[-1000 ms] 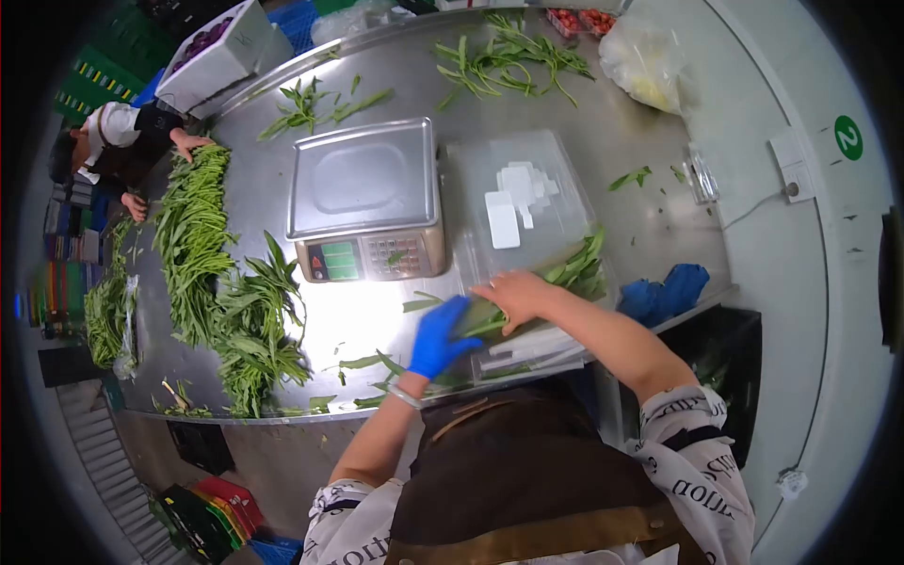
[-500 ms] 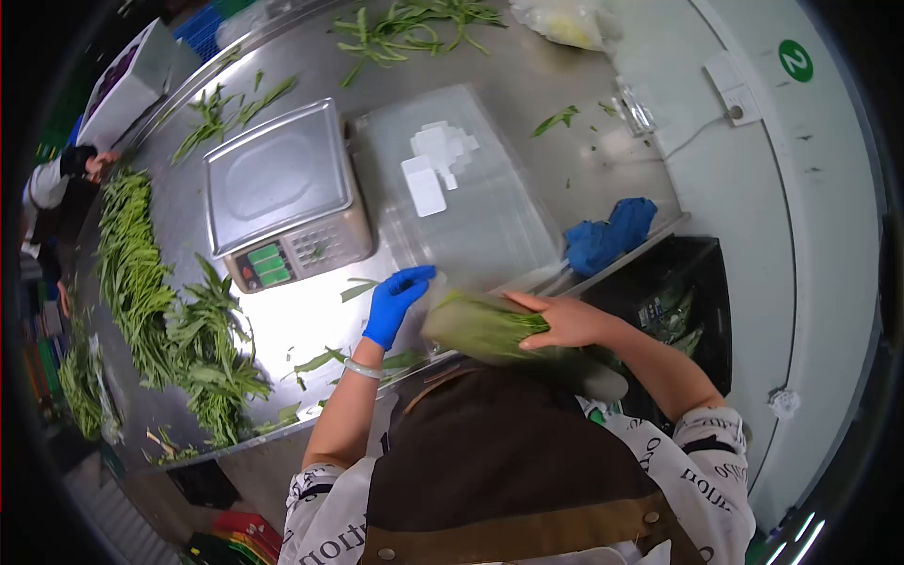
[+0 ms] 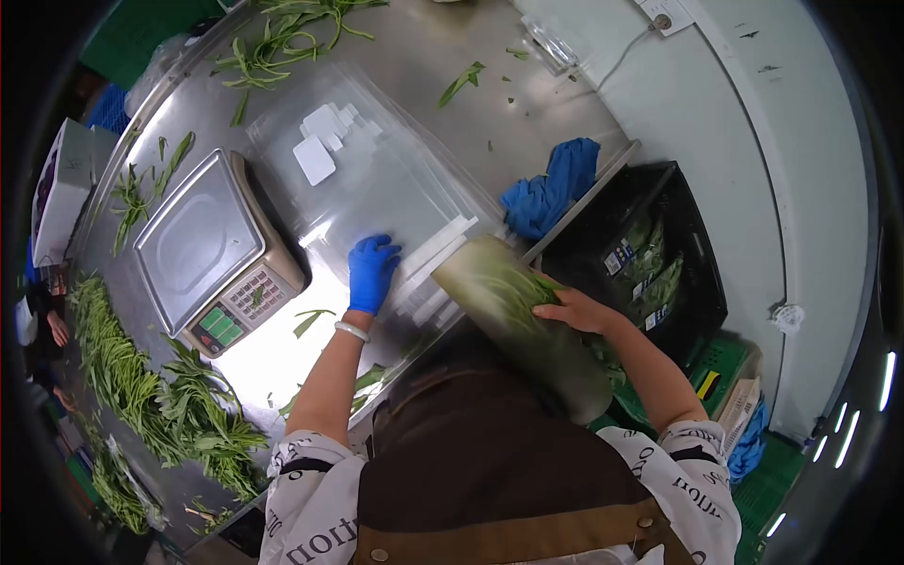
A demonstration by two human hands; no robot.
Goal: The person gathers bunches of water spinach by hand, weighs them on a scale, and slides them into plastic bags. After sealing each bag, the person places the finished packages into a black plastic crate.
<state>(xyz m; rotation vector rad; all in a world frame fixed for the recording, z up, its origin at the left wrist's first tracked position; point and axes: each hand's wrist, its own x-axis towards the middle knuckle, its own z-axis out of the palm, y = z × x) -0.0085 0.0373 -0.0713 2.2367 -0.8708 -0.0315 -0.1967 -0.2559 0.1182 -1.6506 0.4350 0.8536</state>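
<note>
My right hand [image 3: 579, 311] grips a clear plastic bag of leafy greens [image 3: 513, 306], which slants across the front of my apron at the table edge. The bag's upper end points toward the table and its lower end is blurred. My left hand [image 3: 374, 273], in a blue glove, rests on the near edge of a stack of clear flat plastic bags [image 3: 395, 160]. Its fingers are bent and slightly apart, with nothing visible in them. White labels [image 3: 314, 160] lie on the stack. Left of it stands a weighing scale [image 3: 202, 240] with a bare metal pan.
Piles of long green leaves [image 3: 122, 377] cover the table's left side, with more greens [image 3: 273, 47] at the back. A crumpled blue cloth or glove [image 3: 556, 188] lies by the right edge. Beyond it, a black crate [image 3: 704, 250] holds bagged greens. Another person's hand [image 3: 58, 330] shows far left.
My view has turned to the right. My left hand has moved off the mouth of the bag of greens onto the flat bags. The bag has swung steeper, still in my right hand.
</note>
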